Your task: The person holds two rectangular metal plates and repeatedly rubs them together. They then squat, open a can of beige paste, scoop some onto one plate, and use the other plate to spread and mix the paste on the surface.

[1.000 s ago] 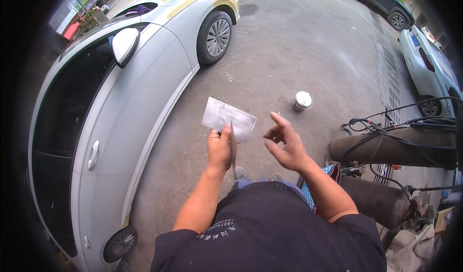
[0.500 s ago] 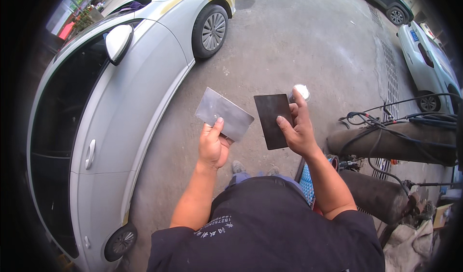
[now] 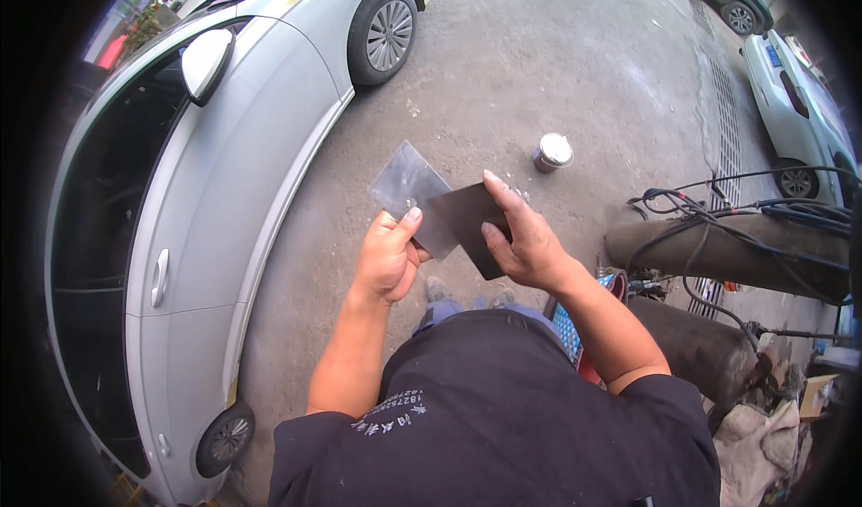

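My left hand [image 3: 384, 263] is closed on a thin, grey rectangular spreader [image 3: 406, 175], its thumb lying on the upper face. A black rectangular spreader [image 3: 469, 224] is pinched in my right hand [image 3: 532, 248], between the thumb and the stretched fingers. The black one lies across the right edge of the grey one, hiding part of it; they appear to touch. Both are held above the concrete ground in front of my body. Beyond my right hand a round tin [image 3: 554, 152] with a whitish top stands on the ground.
A pale grey car [image 3: 242, 139] with yellowish patches on its front fills the left side. At right lie large rusty cylinders [image 3: 745, 257] with tangled black hoses [image 3: 696, 203] over them. A drain grate [image 3: 725, 121] runs past a parked white car [image 3: 786, 103].
My hands have come together; the black spreader has moved left and tilted over the grey one. The tin, earlier partly behind my right hand, now shows fully.
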The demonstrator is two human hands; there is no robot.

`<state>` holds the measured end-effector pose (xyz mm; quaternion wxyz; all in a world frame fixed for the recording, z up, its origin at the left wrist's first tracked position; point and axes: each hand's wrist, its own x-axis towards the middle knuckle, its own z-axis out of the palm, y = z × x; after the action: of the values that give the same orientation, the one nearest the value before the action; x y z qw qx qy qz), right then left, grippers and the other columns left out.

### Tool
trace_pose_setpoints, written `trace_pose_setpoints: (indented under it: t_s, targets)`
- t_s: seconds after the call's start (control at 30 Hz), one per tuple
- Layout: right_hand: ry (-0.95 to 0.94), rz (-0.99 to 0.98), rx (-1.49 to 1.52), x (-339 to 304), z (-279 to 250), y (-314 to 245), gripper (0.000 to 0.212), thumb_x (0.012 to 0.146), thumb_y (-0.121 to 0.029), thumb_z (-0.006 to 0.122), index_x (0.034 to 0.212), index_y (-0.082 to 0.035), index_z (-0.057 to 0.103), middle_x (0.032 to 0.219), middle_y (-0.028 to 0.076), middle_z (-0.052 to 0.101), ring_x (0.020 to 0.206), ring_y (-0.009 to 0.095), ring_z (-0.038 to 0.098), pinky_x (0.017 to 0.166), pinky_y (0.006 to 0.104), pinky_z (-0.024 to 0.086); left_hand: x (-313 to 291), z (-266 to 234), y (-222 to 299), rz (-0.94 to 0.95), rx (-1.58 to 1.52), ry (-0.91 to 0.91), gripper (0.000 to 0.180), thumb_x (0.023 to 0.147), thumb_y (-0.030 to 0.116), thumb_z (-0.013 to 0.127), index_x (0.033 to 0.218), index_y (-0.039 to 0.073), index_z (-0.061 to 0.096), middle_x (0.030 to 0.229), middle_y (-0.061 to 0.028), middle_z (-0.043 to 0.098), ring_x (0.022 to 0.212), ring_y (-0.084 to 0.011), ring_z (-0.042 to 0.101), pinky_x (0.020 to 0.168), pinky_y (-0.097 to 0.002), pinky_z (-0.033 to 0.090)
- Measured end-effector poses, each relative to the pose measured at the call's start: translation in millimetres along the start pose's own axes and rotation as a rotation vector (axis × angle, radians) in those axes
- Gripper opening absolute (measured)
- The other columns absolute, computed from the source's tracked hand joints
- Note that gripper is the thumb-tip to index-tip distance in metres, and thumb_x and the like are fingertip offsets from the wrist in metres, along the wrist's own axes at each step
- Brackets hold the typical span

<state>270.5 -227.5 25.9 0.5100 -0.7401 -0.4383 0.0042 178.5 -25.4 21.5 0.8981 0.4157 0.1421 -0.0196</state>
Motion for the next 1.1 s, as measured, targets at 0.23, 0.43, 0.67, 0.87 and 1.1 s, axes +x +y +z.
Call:
trace_pose_setpoints:
  t_s: [0.23,0.43,0.67,0.87,1.1]
  targets:
    - [0.193,0.139,-0.009,0.7,7.5,-11.5,0.06,0.086,0.002,0.059,0.142,-0.002,0.039,0.121,0.025,0.058,0.106,0.043,0.061,0.089,0.0421,0.05,0.2,9.2,-0.9,0.05,-0.04,0.008,0.031,0.103,0.015,0.043,0.126,-0.004,0.05,0.123,-0.0169,0.061,0.112,-0.0282,0.063,0.094,-0.0441,0.054]
    - [0.363,0.245,-0.004,-6.6,16.2,-13.9,0.057,0.089,0.003,0.056,0.142,0.005,0.035,0.128,0.026,0.054,0.118,0.037,0.056,0.099,0.0392,0.045,3.1,11.5,-3.9,0.062,-0.079,-0.062,0.031,0.103,0.015,0.042,0.122,-0.007,0.054,0.122,-0.0181,0.062,0.114,-0.0286,0.062,0.099,-0.0443,0.051]
    - [0.289,0.036,-0.027,-9.1,38.4,-16.2,0.059,0.086,0.009,0.05,0.143,0.0,0.037,0.12,0.024,0.049,0.104,0.04,0.057,0.089,0.0435,0.049,4.2,18.3,-32.0,0.223,0.044,-0.047,0.029,0.104,0.016,0.042,0.121,-0.002,0.056,0.115,-0.0124,0.065,0.103,-0.0205,0.064,0.088,-0.0342,0.052]
    - [0.297,-0.027,-0.03,0.6,42.1,-19.5,0.061,0.083,0.011,0.048,0.142,-0.001,0.039,0.121,0.024,0.048,0.099,0.04,0.058,0.083,0.0443,0.051,1.5,11.1,-29.7,0.459,0.868,0.06,0.031,0.104,0.023,0.046,0.113,-0.002,0.061,0.095,-0.0095,0.07,0.083,-0.0151,0.063,0.073,-0.0314,0.05]
    - [0.266,-0.179,-0.093,19.8,36.4,-13.8,0.061,0.081,0.013,0.048,0.14,-0.001,0.041,0.118,0.023,0.05,0.088,0.04,0.06,0.074,0.0436,0.053,-2.8,-1.9,3.8,0.129,1.343,-0.128,0.031,0.1,0.019,0.049,0.118,-0.004,0.057,0.093,-0.0198,0.07,0.084,-0.03,0.069,0.074,-0.0386,0.052]
